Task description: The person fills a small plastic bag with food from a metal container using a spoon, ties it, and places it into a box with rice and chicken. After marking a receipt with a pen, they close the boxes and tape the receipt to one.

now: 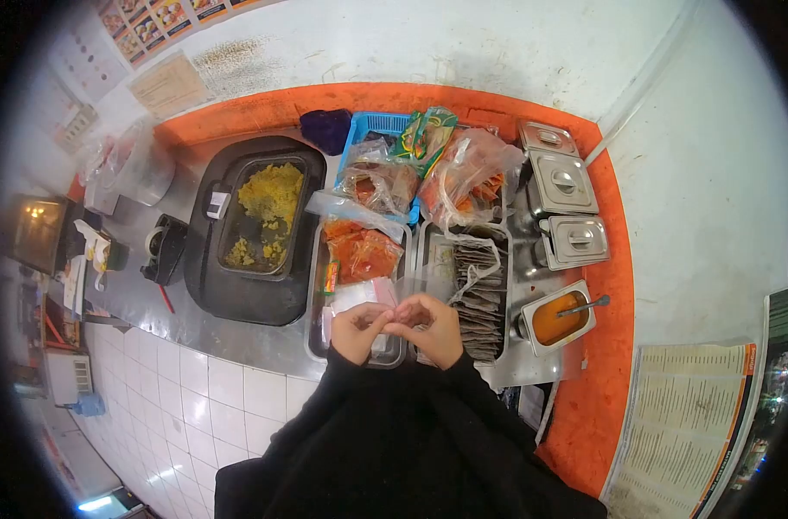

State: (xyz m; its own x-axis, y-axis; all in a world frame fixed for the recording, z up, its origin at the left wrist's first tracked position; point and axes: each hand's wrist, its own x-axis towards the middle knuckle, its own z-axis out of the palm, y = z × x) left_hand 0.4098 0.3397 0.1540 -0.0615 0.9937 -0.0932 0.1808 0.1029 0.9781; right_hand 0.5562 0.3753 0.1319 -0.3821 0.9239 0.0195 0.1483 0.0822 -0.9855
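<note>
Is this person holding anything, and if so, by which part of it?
Yes, apparently: a thin piece of clear plastic, pinched at its near edge by the left grip and right grip. Whether it is a bag I cannot tell.

A stainless-steel counter [134, 298] spans the scene, backed on the far and right sides by a scuffed orange band [614, 268]. Above it rise white walls [515, 52], the far one darkly smudged. A food-picture poster [156, 26] and a brownish paper sheet [169, 85] hang far left; a large printed sheet [688, 424] hangs near right. Glossy white floor tiles [182, 381], near left, reflect light in bright patches.
</note>
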